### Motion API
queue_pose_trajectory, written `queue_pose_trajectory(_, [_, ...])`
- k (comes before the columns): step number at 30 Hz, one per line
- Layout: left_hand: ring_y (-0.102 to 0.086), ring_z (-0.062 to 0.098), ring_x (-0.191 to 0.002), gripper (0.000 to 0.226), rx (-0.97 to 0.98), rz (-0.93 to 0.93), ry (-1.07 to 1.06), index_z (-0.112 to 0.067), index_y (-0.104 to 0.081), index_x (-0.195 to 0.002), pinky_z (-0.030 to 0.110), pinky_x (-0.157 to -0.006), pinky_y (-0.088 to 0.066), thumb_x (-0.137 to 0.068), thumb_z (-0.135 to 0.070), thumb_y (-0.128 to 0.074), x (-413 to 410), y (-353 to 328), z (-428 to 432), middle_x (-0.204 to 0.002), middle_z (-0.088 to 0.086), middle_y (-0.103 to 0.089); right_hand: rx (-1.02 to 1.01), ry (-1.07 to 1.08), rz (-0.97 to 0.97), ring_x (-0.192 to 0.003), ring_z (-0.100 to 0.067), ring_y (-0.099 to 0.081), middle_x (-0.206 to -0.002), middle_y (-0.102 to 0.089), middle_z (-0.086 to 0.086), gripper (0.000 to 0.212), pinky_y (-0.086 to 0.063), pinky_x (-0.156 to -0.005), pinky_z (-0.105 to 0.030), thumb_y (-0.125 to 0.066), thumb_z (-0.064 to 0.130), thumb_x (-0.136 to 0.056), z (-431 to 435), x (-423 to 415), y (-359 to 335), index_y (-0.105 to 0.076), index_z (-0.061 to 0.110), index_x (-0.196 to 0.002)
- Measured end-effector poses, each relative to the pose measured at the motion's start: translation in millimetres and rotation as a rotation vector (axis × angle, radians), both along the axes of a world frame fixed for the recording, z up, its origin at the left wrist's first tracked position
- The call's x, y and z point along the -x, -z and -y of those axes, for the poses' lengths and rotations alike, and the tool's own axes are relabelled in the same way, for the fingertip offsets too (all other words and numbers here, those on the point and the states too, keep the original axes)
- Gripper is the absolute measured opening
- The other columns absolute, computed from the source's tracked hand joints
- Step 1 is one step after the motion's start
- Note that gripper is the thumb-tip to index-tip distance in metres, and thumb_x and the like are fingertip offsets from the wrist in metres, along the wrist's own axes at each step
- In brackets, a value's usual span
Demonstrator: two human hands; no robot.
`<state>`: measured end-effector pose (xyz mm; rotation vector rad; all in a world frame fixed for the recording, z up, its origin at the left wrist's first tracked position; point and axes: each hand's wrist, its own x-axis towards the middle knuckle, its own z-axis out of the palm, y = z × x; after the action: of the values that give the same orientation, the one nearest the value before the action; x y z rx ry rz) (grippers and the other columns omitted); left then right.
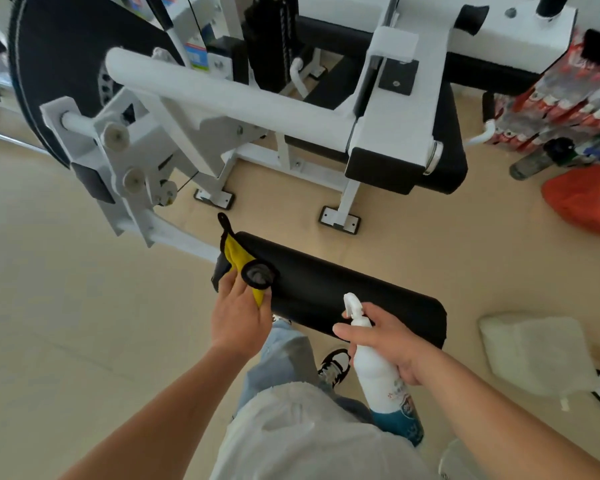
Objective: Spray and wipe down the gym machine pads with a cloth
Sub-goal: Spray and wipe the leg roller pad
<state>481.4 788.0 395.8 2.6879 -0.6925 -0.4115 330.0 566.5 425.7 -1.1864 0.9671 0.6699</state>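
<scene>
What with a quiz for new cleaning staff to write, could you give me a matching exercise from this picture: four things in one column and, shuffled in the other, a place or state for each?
Things
1. yellow cloth
2. spray bottle
3. roller pad
4. orange bag

Places or states
A. lies on the floor at the far right
B. held in the right hand
C. held by the left hand against the pad's end
D. black, lying crosswise in front of the person

Pairs: 1-C, 2-B, 3-D, 4-A
</scene>
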Motion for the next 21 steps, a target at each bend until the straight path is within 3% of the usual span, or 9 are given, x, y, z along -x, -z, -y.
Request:
queue_pose_trajectory(8, [-0.039, 0.034, -0.137, 0.059, 0.023, -0.021, -0.001, -0.016, -0.056, -0.142, 0.047, -0.116, -0.039, -0.107, -0.046, -0.021, -4, 6, -7, -0.140, 0.004, -0.060, 0.026, 0.025, -0.014, -0.078, -0.026, -0.073, -0.089, -0.078, -0.017, 0.044, -0.063, -0.071, -0.039, -0.088, 0.045, -0.089, -4, -4, 2, -0.065, 0.026, -0.122])
queue_pose_trajectory(12, [-0.022, 0.045, -0.152, 0.067, -0.219, -0.028, 0.067, -0.014, -0.047, -0.154, 0.055, -0.128, -0.015, -0.107, -0.049, -0.015, 11, 21, 20, -0.151, 0.012, -0.054, 0.031, 0.068, 0.011, -0.080, -0.028, -0.076, -0.094, -0.079, -0.025, 0.045, -0.064, -0.078, -0.043, -0.088, 0.041, -0.089, -3, 5, 2, -0.065, 0.030, -0.125])
queue_pose_trajectory(14, [-0.017, 0.052, -0.154, 0.066, -0.258, -0.020, 0.226, -0.014, -0.051, -0.152, 0.063, -0.127, -0.009, -0.106, -0.048, -0.020, 41, 22, 48, -0.155, 0.017, -0.050, 0.021, 0.125, 0.020, -0.075, -0.029, -0.074, -0.083, -0.077, -0.019, 0.043, -0.063, -0.074, -0.040, -0.087, 0.034, -0.091, 2, 11, -1, -0.064, 0.026, -0.127])
queue_pose_trajectory(18, [0.013, 0.041, -0.158, 0.056, -0.185, -0.001, 0.883, -0.028, -0.049, -0.153, 0.061, -0.127, 0.003, -0.101, -0.048, -0.043, 84, 21, 86, -0.165, -0.002, -0.038, 0.027, 0.207, 0.021, -0.075, -0.033, -0.070, -0.079, -0.073, -0.019, 0.039, -0.061, -0.077, -0.046, -0.086, 0.025, -0.093, 15, 26, -7, -0.066, 0.018, -0.126])
queue_pose_trajectory(19, [0.016, 0.037, -0.158, 0.057, -0.209, 0.019, 0.943, -0.026, -0.049, -0.154, 0.059, -0.127, 0.006, -0.101, -0.049, -0.044, 78, 19, 88, -0.166, -0.002, -0.036, 0.036, 0.207, 0.015, -0.075, -0.034, -0.070, -0.080, -0.073, -0.020, 0.039, -0.061, -0.077, -0.046, -0.086, 0.025, -0.093, 19, 29, -8, -0.066, 0.019, -0.126])
queue_pose_trajectory(21, [0.013, 0.031, -0.159, 0.064, -0.224, 0.100, 0.868, -0.026, -0.036, -0.161, 0.054, -0.128, 0.006, -0.101, -0.050, -0.044, 54, 21, 79, -0.171, -0.002, -0.023, 0.046, 0.195, 0.005, -0.075, -0.034, -0.071, -0.080, -0.073, -0.021, 0.041, -0.060, -0.075, -0.043, -0.086, 0.027, -0.092, 26, 34, -9, -0.064, 0.020, -0.125])
